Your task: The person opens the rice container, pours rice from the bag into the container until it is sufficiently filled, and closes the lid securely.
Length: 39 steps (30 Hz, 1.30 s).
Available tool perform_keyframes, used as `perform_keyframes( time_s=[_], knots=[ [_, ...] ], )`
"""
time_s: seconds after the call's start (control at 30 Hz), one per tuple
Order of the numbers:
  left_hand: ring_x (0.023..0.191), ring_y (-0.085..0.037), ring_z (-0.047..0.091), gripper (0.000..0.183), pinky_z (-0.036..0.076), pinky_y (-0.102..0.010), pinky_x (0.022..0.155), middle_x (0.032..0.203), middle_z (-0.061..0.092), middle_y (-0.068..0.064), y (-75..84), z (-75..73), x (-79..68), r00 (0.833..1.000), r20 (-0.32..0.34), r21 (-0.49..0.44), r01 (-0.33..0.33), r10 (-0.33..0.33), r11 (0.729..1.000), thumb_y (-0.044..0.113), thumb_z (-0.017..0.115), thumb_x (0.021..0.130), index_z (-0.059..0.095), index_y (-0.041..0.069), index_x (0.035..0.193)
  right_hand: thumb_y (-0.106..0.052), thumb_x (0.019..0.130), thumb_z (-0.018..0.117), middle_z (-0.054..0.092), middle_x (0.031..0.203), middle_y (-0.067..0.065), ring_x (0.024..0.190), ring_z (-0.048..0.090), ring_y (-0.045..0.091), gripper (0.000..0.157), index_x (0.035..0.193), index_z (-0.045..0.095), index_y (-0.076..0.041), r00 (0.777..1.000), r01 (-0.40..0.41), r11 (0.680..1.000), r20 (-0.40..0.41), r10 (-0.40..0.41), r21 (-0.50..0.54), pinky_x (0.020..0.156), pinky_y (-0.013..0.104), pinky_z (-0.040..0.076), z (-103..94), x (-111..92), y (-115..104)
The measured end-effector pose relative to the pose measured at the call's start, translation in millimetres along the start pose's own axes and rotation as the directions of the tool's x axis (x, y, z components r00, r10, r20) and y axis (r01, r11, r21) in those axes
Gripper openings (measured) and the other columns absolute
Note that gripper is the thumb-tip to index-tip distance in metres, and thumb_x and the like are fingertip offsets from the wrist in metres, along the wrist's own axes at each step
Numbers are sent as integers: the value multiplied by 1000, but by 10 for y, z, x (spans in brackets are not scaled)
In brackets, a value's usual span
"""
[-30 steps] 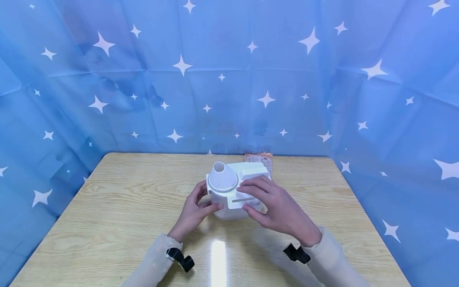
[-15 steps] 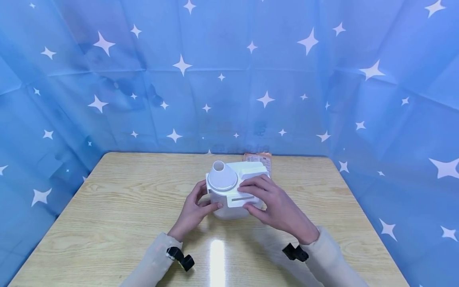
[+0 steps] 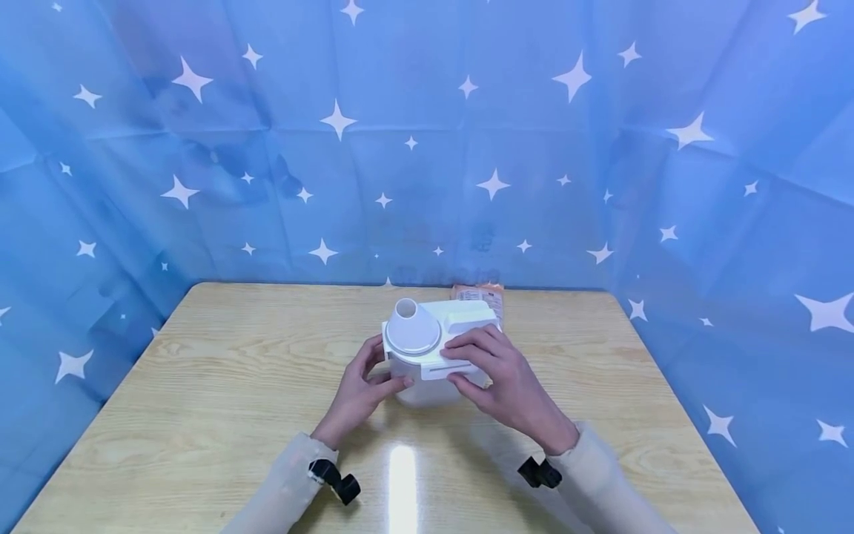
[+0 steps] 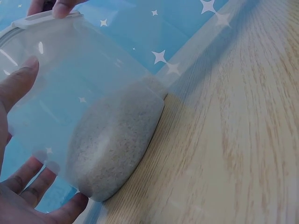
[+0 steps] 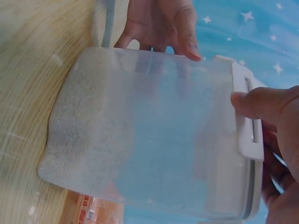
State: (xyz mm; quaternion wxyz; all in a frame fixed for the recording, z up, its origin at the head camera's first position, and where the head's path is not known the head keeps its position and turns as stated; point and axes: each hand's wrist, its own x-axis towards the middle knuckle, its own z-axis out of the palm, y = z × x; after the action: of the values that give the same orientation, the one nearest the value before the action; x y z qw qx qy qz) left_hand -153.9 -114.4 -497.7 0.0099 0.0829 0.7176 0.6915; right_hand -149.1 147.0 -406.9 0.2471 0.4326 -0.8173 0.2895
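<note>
A translucent plastic storage container (image 3: 427, 394) stands on the table with pale grains (image 4: 112, 140) filling its lower part. Its white lid (image 3: 437, 313) carries a cone-shaped spout (image 3: 413, 331) and a slotted side latch (image 5: 247, 112). My left hand (image 3: 359, 394) holds the container's left side, thumb in front and the other fingers behind. At the front latch, my right hand (image 3: 503, 386) has its thumb against the lower edge and its fingers on top of the lid. The right wrist view shows that thumb touching the latch.
Behind the container, near the table's (image 3: 267, 326) back edge, lies an orange and white printed packet (image 3: 482, 295), partly hidden. A blue curtain with white stars (image 3: 333, 185) surrounds the back and sides of the table.
The front latch has tilted slightly upward and outward, with my right thumb moving along with it. My left hand and the container have stayed in place.
</note>
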Motion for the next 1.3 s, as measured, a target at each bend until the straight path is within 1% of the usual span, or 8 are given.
perform_keyframes(
  time_s=[0.23,0.4,0.53,0.63,0.83,1.03,1.17,1.3],
  knots=[
    [136,-30,51,75,54,-43,108,143,55,-1,-11,-5,-8,1000,14,9,-5,5,1000,23,87,84,47,35,146,-10,78,89,71,114,-2,103,60,16,33,109,75,-14,999,20,1000,-37,-19,24,88,22,50,31,26,19],
    [135,-29,52,74,54,-45,109,143,54,0,-1,-19,-14,1000,16,15,0,0,1000,24,87,84,48,36,145,-9,77,90,73,110,-2,97,61,15,32,105,77,-14,998,32,999,-62,-30,32,84,24,48,55,33,19],
    [135,-29,52,73,54,-45,109,142,55,-1,5,-21,-15,1000,8,14,2,-2,1000,23,87,83,49,35,144,-10,77,90,74,108,-4,97,62,14,30,104,78,-15,998,23,999,-64,-21,31,85,27,49,61,43,28],
    [135,-29,52,72,55,-45,108,142,56,-1,5,-17,-14,1000,2,12,0,0,1000,21,87,83,49,35,144,-10,76,90,75,107,-5,97,63,14,29,103,79,-15,998,22,999,-67,-20,29,86,27,50,64,50,35],
    [135,-29,52,74,55,-45,108,143,55,0,9,0,-5,1000,9,9,6,-6,1000,21,87,83,49,35,144,-5,76,88,74,104,-3,93,62,15,26,97,78,-15,993,49,999,-105,-47,18,83,24,50,77,61,49],
    [134,-29,53,76,55,-44,107,144,54,0,19,8,-7,1000,-5,7,22,-22,1000,19,88,82,49,36,145,-7,77,88,73,107,-4,95,62,15,26,99,77,-16,995,37,999,-89,-37,-2,83,25,52,63,49,35],
    [136,-31,52,76,56,-43,107,144,55,-2,25,11,-1,1000,13,0,15,-15,1000,21,87,83,48,36,146,-9,77,88,72,111,-4,98,62,15,28,101,76,-16,996,22,999,-81,-24,-24,84,29,53,47,24,23],
    [137,-30,52,76,56,-41,107,143,56,-1,53,-18,-10,999,29,6,28,-28,1000,23,88,82,49,37,145,-10,79,87,70,114,-3,105,61,16,30,105,74,-15,998,35,999,-47,-36,-33,89,33,56,28,35,13]
  ],
)
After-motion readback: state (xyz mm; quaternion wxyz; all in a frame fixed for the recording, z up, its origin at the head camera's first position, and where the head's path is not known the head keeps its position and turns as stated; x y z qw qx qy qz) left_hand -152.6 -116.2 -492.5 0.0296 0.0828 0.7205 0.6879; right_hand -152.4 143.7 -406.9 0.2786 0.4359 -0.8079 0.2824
